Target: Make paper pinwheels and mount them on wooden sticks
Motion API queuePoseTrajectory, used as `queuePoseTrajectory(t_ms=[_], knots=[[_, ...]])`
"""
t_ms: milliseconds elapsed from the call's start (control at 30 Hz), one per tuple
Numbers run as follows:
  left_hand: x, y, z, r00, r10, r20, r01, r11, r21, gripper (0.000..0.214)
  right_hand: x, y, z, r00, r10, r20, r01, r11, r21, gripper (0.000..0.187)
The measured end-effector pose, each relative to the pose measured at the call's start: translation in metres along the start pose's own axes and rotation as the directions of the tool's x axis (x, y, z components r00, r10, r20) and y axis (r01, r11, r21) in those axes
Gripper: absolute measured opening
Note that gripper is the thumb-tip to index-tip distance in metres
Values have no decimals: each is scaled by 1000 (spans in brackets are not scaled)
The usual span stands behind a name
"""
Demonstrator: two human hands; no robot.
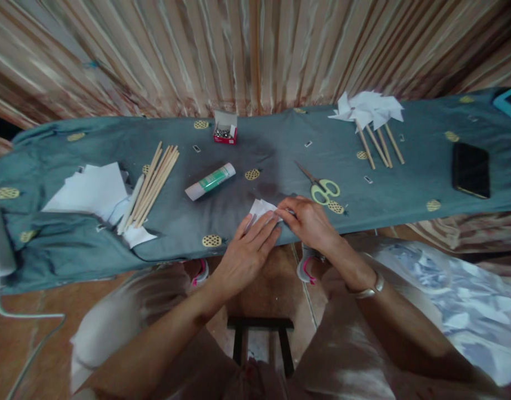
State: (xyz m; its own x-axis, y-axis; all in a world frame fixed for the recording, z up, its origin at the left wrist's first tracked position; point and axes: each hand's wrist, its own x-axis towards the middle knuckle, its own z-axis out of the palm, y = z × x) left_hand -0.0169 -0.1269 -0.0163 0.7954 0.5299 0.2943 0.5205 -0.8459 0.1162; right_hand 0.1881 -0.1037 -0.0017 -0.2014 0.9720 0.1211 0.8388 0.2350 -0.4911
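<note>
A small folded white paper (261, 209) lies near the front edge of the grey-green cloth-covered table (280, 155). My left hand (249, 250) rests flat on its left part, fingers stretched out together. My right hand (309, 221) has its fingers curled and pinches the paper's right edge. Yellow-handled scissors (322, 186) lie just beyond my right hand. A white and green glue stick (210, 181) lies on its side to the left of the paper.
A bundle of wooden sticks (151, 183) and white paper sheets (91, 191) lie at left. A small red box of pins (225, 132) stands at the back. Finished paper pinwheels (370, 114) on sticks lie at right, a black phone (471, 169) further right.
</note>
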Motion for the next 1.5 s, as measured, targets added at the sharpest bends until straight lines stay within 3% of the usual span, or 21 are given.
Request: queuePoseTrajectory(t_ms=[300,833,1100,1500], knots=[[-3,6,17,999,-29,25,30,999,-34,48,5,-3,0,1000,6,20,-4,997,-81,15],[-2,5,18,996,-53,76,54,999,0,53,20,-16,-7,978,148,150,-104,959,-265,19],[-2,4,19,994,-60,91,58,998,18,54,25,-25,-16,944,208,254,-125,943,-308,24],[-2,4,19,993,-66,99,67,998,-1,59,29,-26,-15,939,229,258,-134,931,-339,26]])
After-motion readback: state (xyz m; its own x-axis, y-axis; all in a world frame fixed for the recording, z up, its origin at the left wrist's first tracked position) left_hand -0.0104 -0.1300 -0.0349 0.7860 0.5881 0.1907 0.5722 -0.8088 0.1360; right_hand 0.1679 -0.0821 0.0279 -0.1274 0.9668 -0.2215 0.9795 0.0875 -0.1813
